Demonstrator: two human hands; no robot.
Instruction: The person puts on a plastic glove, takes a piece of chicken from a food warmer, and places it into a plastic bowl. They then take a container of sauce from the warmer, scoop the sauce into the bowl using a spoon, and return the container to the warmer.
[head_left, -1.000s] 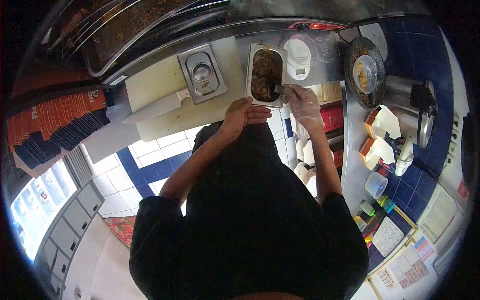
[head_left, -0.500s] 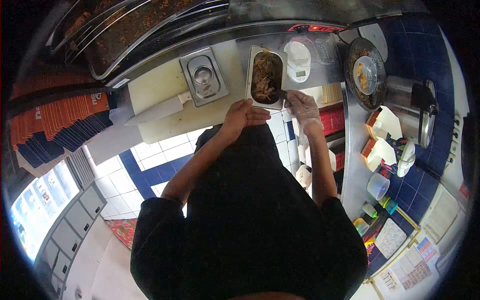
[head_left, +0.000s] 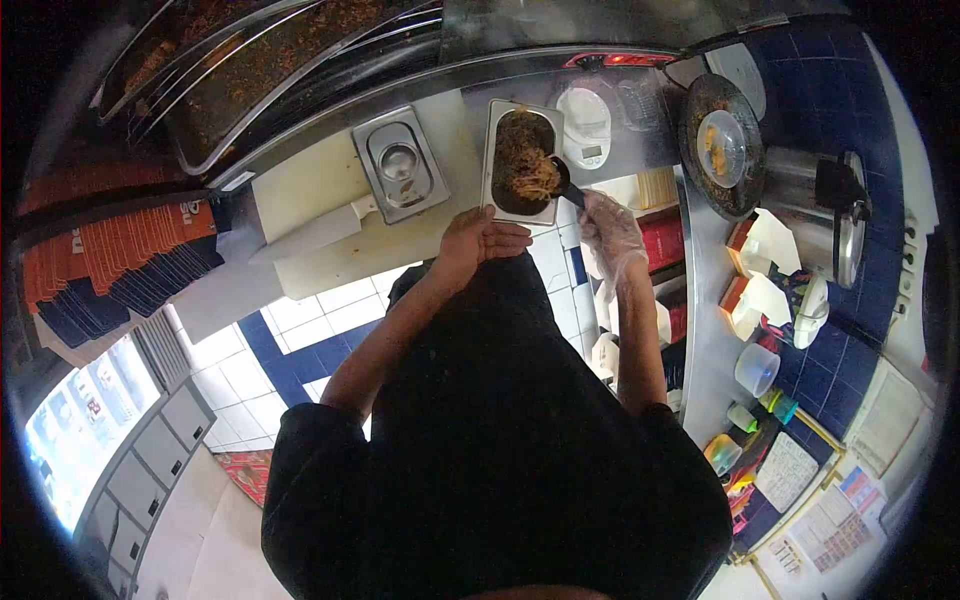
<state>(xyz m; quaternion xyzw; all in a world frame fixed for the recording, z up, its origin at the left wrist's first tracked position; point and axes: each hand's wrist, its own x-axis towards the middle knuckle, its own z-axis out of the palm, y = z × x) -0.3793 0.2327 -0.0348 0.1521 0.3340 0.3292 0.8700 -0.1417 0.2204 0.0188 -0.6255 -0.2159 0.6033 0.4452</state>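
At 12 o'clock there are one bare left hand (head_left: pixel 474 246) and one steel pan (head_left: pixel 524 216); at 11, one steel lid (head_left: pixel 401 163); at 10, one knife (head_left: pixel 325 232); at 1, one black spoon (head_left: pixel 571 190) and one scale (head_left: pixel 587 118); at 2, one gloved right hand (head_left: pixel 610 233) and one clear bowl (head_left: pixel 742 150); at 3, two open boxes (head_left: pixel 768 243).

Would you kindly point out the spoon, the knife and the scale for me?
Spoon (head_left: pixel 572 192): head view, on its dark handle, near the gloved hand (head_left: pixel 610 230).
Knife (head_left: pixel 315 233): head view, mid-blade.
Scale (head_left: pixel 585 118): head view, on its white top, above the display.
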